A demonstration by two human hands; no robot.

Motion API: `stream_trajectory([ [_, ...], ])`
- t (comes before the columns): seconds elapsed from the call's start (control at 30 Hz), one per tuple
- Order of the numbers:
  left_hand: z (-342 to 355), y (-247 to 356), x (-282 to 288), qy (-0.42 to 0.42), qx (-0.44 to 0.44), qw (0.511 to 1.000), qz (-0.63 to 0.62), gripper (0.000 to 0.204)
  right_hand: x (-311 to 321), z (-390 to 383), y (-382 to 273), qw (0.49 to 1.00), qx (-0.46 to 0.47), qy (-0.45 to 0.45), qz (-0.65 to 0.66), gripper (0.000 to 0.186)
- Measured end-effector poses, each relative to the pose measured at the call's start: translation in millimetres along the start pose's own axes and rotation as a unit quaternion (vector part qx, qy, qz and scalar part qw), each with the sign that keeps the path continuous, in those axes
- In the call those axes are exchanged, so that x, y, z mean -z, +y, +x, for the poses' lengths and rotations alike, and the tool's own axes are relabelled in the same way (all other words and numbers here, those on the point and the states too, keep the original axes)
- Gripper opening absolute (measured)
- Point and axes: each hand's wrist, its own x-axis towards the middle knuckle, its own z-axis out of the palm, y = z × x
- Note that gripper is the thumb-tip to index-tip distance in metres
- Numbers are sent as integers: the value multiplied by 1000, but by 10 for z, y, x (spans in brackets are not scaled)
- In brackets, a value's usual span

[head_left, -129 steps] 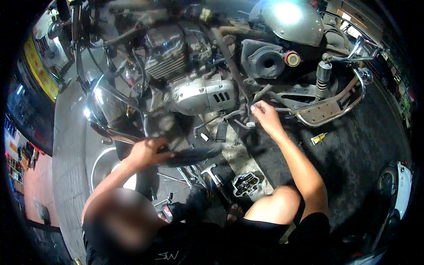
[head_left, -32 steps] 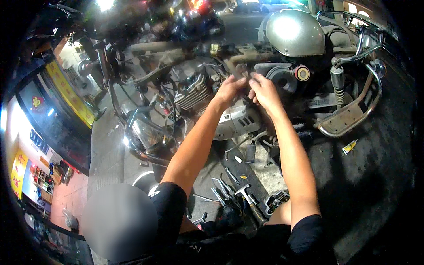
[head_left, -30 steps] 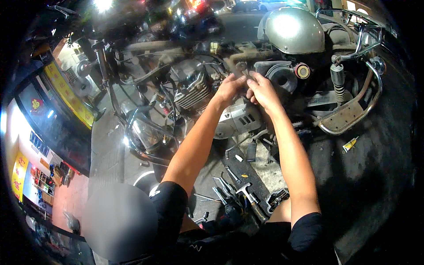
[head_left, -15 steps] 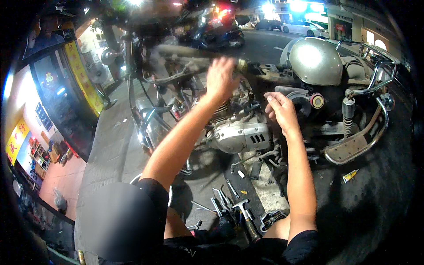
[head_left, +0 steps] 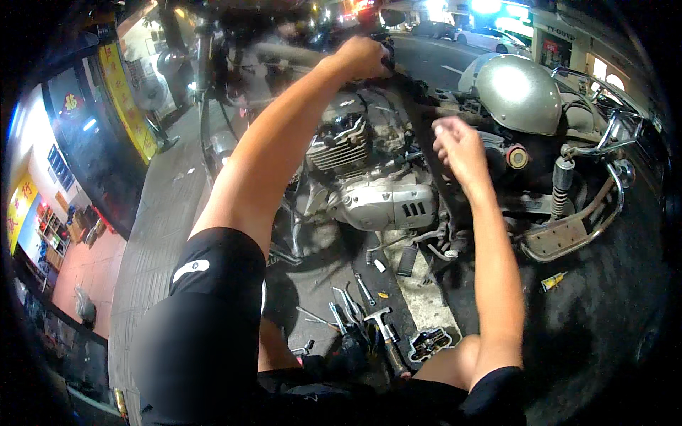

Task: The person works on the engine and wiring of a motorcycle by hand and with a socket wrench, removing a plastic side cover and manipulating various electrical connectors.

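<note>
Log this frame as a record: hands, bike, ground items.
left hand: at the motorcycle's top; grip hidden
right hand: in front of the motorcycle, fingers curled; contact unclear
engine fins: exposed
tools: hammer, wrench, on the ground
loose part: metal casting, right of hammer
tube: yellow, lying on the ground, far right of tools

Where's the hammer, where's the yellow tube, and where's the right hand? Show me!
Hammer point(head_left: 390, 343): head view, on its handle.
Yellow tube point(head_left: 553, 282): head view, on the middle of its body.
Right hand point(head_left: 462, 149): head view, on the back of the hand.
</note>
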Motion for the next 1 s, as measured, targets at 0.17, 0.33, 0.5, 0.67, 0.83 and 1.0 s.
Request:
stream_trajectory([
  [0.17,-369,101,-156,57,5,992,-112,56,-38,927,-1,957,148,102,-226,28],
  [0.33,-979,370,-424,184,-28,959,-213,46,-93,1252,27,905,173,8,-389,32],
  [0.5,-1334,557,-488,172,6,968,-181,66,-200,1174,-112,830,265,19,-491,31],
  [0.67,-1447,669,-446,116,53,974,-185,84,-300,1189,-283,824,221,-11,-522,29],
  [0.83,-1503,541,-412,93,12,975,-199,86,-253,1064,-298,838,243,-26,-488,28],
  [1.0,-1471,270,-339,81,-32,981,-173,82,-288,948,-288,867,221,-52,-444,32],
])
